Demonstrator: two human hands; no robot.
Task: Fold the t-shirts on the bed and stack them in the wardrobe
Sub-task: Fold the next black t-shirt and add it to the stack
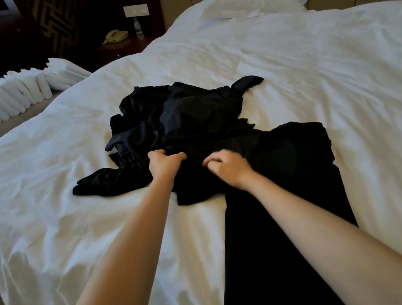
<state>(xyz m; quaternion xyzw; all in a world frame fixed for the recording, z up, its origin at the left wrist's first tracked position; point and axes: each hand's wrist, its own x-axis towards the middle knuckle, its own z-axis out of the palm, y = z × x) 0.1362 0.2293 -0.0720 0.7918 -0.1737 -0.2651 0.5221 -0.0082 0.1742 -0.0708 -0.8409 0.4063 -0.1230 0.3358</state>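
While left hand [165,164] grips t-shirts [188,117], right hand [227,167] curled

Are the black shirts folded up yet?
Not yet. The black t-shirts lie in a crumpled heap on the bed, with sleeves sticking out sideways.
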